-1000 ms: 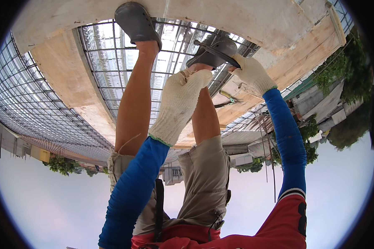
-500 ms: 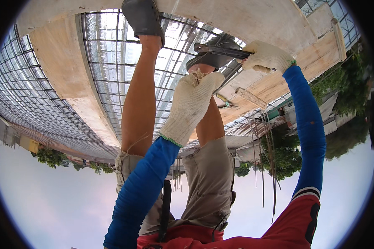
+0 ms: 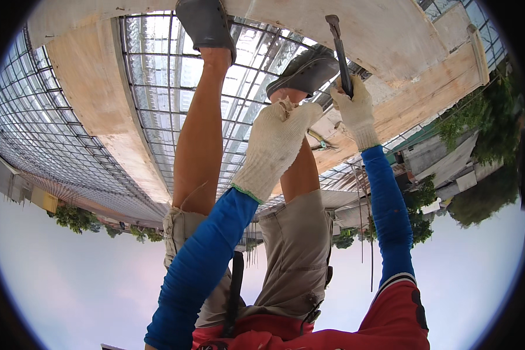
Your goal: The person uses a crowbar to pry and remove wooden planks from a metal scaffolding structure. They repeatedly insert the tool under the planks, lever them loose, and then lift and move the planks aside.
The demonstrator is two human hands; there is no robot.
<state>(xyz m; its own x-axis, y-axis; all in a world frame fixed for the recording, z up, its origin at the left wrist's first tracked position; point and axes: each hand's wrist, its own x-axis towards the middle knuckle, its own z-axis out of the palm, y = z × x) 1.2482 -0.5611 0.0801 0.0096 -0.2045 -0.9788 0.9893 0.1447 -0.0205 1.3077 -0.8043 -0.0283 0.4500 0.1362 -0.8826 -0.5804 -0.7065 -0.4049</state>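
My right hand (image 3: 354, 111), in a pale knitted glove, is wrapped round the dark grip of a hammer (image 3: 343, 61). The hammer points up and away, its small metal head (image 3: 332, 22) over a pale board. My left hand (image 3: 277, 143), gloved alike, is closed in front of my right shin. Its fingertips are partly hidden, and what they hold, if anything, I cannot make out. Pliers with yellow-green handles (image 3: 318, 139) lie on a board between the two hands.
Beneath my dark shoes (image 3: 207, 26) spreads a grid of steel bars (image 3: 149, 76) over shiny sheeting. Plywood boards (image 3: 84, 76) cross it at left, and more boards (image 3: 431, 87) lie at right. Upright bars (image 3: 370, 245), trees and roofs stand beyond.
My right hand has moved left and slightly down, swinging the hammer from lying sideways to pointing upward. My left hand has barely shifted and stays closed.
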